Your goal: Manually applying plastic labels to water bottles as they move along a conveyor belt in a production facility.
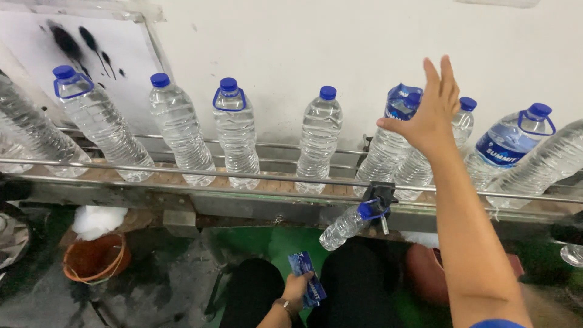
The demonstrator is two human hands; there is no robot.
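Observation:
Several clear water bottles with blue caps stand in a row on a conveyor (152, 177) against a white wall. My right hand (432, 110) reaches out with fingers spread and rests against a bottle (384, 157) that has a loose blue label sleeve (402, 102) over its neck. Just behind my wrist stands another bottle (419, 169). To the right, a bottle (507, 147) wears a blue label around its body. Low over my lap, my left hand (296, 290) grips a small bunch of blue label sleeves (307, 274).
A metal guide rail (182, 170) runs along the conveyor's front. A small bottle (344, 226) hangs tilted from a black clamp (379, 195) on it. Below sit an orange bucket (94, 260), white wadding (97, 220) and a reddish tub (425, 272) on a green floor.

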